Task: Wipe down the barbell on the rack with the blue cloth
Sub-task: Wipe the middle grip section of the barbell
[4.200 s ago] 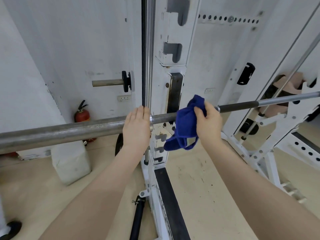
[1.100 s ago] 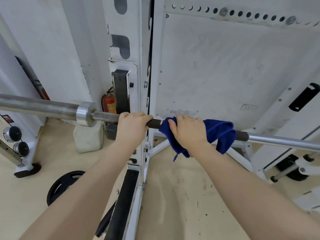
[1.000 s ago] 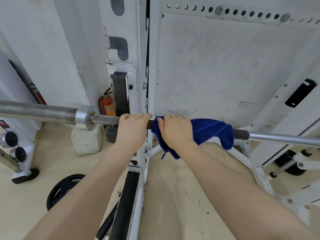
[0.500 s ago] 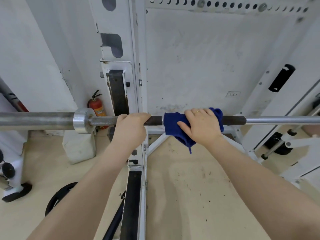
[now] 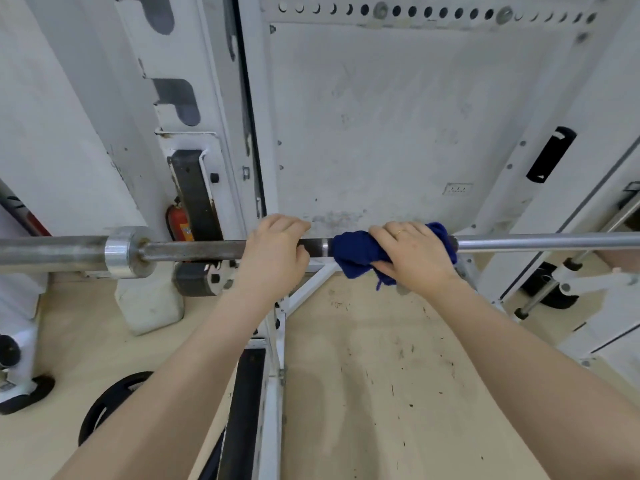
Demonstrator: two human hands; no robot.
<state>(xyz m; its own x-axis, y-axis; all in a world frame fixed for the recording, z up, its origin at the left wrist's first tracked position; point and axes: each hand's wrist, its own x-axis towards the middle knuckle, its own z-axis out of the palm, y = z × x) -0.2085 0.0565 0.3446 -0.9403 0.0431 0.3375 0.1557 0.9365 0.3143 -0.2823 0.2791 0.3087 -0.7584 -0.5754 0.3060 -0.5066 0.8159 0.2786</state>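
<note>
Right hand (image 5: 414,259) curls around blue cloth (image 5: 356,254) bunched on the barbell (image 5: 194,249) resting across the rack (image 5: 256,140), left hand (image 5: 273,251) gripping bare shaft beside it, so best keep the cloth wrapped tight and slide along the shaft with steady pressure.

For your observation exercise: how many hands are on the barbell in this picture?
2. The left hand grips the bare barbell beside the white rack upright; the right hand holds the blue cloth wrapped round the bar further right.
</note>
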